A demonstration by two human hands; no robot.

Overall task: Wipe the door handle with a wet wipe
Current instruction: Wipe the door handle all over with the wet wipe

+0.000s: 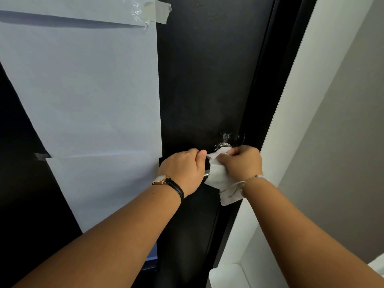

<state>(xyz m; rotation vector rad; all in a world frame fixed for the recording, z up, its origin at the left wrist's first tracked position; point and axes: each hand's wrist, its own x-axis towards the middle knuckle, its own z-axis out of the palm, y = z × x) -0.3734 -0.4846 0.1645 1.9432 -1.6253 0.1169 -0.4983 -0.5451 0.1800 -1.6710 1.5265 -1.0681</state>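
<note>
Metal shows only in slivers: the silver lever door handle [207,173] near the black door's [207,80] right edge is mostly hidden by the hands. A crumpled white wet wipe [218,173] is draped over it, its tail hanging below. The right hand [242,162] pinches the wipe against the handle's base; the left hand [184,168] is curled around the lever's free end. Wiping seems underway; how much is clean cannot be told. Pale taped paper sheets [87,90] cover the door's left.

left hand [184,170]: fist closed, thumb up | right hand [242,162]: fingers curled shut | both forearms extended, hands just beside each other
</note>
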